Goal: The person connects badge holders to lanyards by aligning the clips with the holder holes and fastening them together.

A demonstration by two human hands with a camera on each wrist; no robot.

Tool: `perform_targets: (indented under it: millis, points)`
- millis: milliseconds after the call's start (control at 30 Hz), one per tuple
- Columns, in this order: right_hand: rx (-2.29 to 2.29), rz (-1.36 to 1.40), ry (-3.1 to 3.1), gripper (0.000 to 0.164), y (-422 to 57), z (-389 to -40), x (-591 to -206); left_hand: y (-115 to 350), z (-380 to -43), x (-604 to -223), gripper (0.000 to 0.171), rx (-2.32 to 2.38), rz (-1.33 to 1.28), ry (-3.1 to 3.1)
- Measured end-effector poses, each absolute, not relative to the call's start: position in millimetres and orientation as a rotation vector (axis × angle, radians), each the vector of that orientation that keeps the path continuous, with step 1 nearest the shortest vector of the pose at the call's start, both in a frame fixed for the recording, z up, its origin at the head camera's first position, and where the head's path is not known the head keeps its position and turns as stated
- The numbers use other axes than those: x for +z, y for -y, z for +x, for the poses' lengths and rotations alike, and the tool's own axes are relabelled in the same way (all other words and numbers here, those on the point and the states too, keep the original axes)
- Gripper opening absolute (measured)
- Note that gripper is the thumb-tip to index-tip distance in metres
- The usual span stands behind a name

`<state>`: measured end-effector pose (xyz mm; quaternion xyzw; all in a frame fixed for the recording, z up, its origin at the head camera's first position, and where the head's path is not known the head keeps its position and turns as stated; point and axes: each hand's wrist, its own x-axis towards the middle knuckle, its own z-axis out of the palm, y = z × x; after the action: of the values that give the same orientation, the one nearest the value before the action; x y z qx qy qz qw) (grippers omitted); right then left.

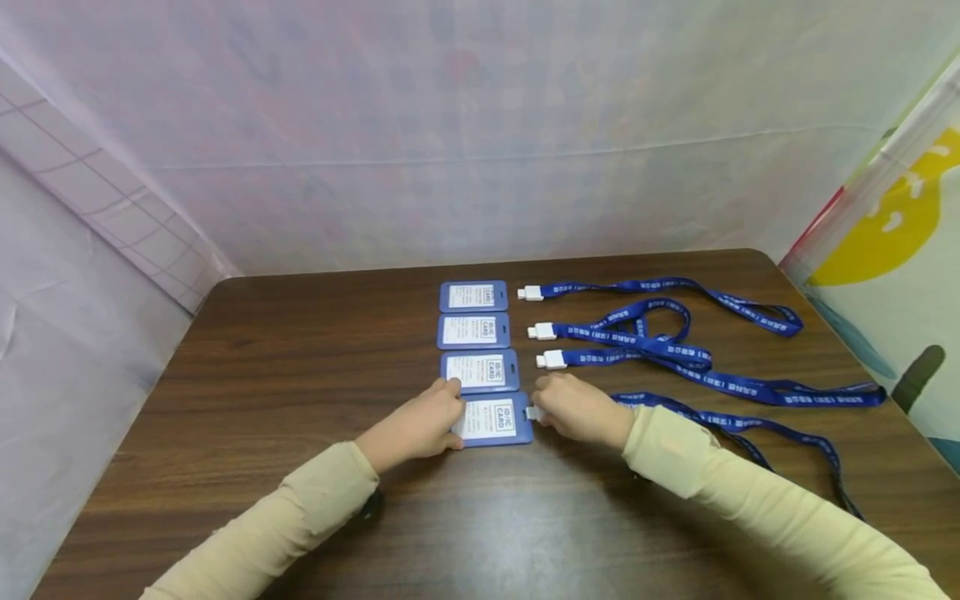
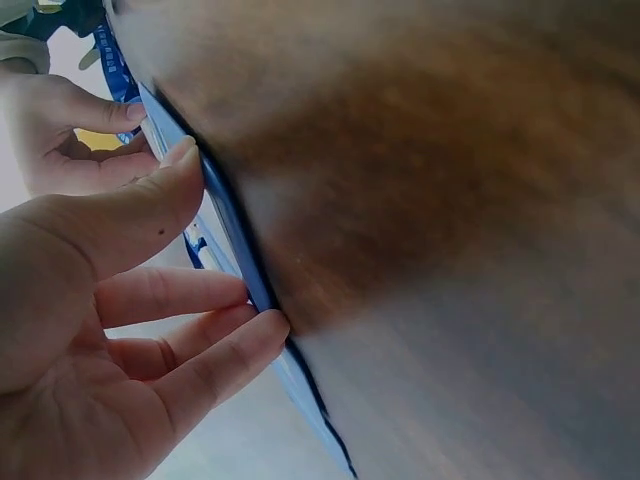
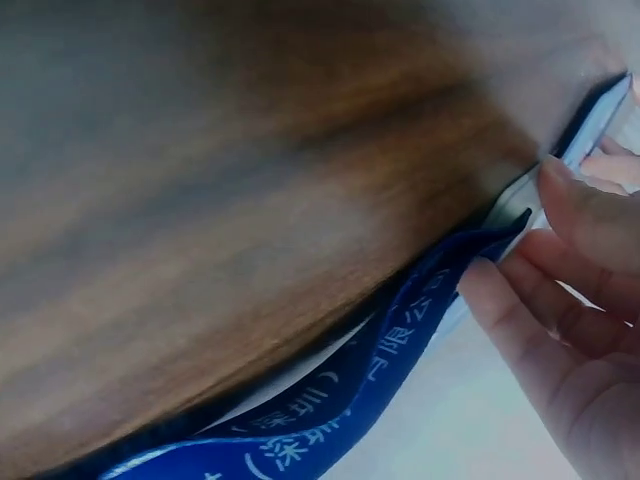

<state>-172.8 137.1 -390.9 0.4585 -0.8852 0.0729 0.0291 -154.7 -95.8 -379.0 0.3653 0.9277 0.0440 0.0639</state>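
In the head view, the left hand (image 1: pixel 420 423) grasps the left end of the nearest card holder (image 1: pixel 495 419), which lies on the wooden tabletop (image 1: pixel 285 375). The right hand (image 1: pixel 577 408) pinches a white clip (image 1: pixel 534 413) at the right edge of this holder. The step seems to be bringing the clip to the slot there, and I think it goes best if clip and slot stand in one straight line. Counting, there are four card holders in one column: the nearest, the third (image 1: pixel 480 371), the second (image 1: pixel 473 331) and the farthest (image 1: pixel 473 297). Lanyards are also four: the farthest lanyard (image 1: pixel 622 287), two middle lanyards (image 1: pixel 637 341) and the nearest lanyard (image 1: pixel 738 419). Three clips lie free; the fourth is between the right fingers.

In the left wrist view, the left thumb and fingers hold the holder along its edge. In my judgement this grip should be firm but light, so the holder does not slide or bend. Both hands appear here.

In the right wrist view, the right thumb and fingers pinch the clip close to the blue band. Whether it is inside the slot, I cannot tell. A small, straight push would be safer than twisting, and the one band seen here should hang loose.
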Motion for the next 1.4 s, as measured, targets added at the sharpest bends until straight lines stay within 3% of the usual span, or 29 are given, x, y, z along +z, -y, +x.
perform_targets:
  millis: [1100,1400]
  points:
    - [0.159,1.472,2.678,0.014,-137.3,-171.7,-390.4,90.7,-159.7,-377.3,0.029,0.121,1.095,-2.788]
    - [0.247,1.476,2.715,0.014,-142.1,-175.2,-395.0,95.4,-166.8,-375.1,0.032,0.174,1.203,-2.753]
